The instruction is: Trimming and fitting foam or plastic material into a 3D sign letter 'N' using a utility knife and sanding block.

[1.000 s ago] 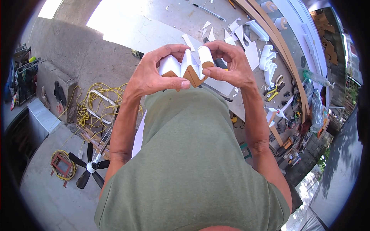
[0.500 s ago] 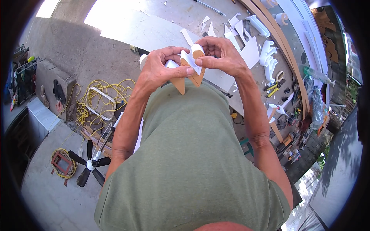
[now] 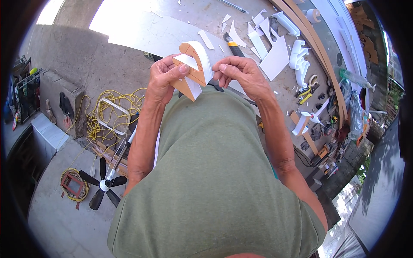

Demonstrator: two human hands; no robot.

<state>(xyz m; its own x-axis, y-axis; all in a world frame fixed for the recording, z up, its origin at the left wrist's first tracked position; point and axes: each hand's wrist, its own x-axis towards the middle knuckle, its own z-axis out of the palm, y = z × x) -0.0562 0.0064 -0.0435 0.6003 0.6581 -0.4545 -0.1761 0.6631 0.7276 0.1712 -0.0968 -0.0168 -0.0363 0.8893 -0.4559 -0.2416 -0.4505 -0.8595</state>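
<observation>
Left hand (image 3: pixel 164 80) grips brown-and-white block (image 3: pixel 198 76) at its left side, thumb on front; block juts out between hands. Right hand (image 3: pixel 243 76) just right of block, fingers curled narrow, can't tell if pinching anything. Pliers (image 3: pixel 304 97) well right of block.

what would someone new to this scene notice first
Probably the white-and-tan angular piece near upper centre, held up in the left hand, with the right hand close by its right side. Next, perhaps the large green shirt filling the lower middle. Off to the left, the tangled yellow cord on the floor and the black-bladed fan below it also stand out.
</observation>
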